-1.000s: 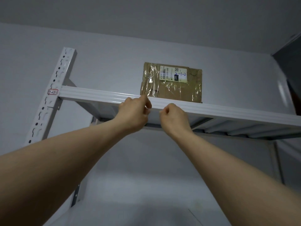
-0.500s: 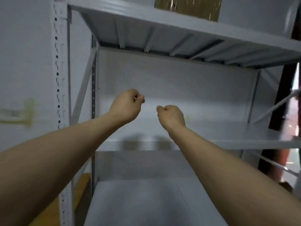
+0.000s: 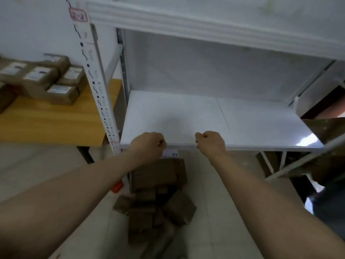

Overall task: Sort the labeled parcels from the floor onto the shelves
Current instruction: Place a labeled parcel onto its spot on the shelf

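Observation:
Several brown cardboard parcels (image 3: 158, 195) lie in a heap on the pale floor below and in front of a white metal shelf (image 3: 261, 126). The topmost parcel shows a white label (image 3: 170, 153) just under the shelf's front edge. My left hand (image 3: 147, 144) hangs curled over that front edge, above the heap, holding nothing. My right hand (image 3: 211, 142) is curled the same way a little to the right, also with nothing in it. A higher shelf beam (image 3: 205, 25) runs across the top.
A wooden table (image 3: 56, 118) at the left carries several labeled brown boxes (image 3: 48, 81). The shelf's perforated upright (image 3: 99, 90) stands between table and shelf. Diagonal braces and dark objects crowd the right edge. A small orange item (image 3: 117, 186) lies on the floor.
The view has swung down from the top shelf and its parcel to the lower shelf and the floor. Both hands came off the top shelf edge and dropped, curled and holding nothing.

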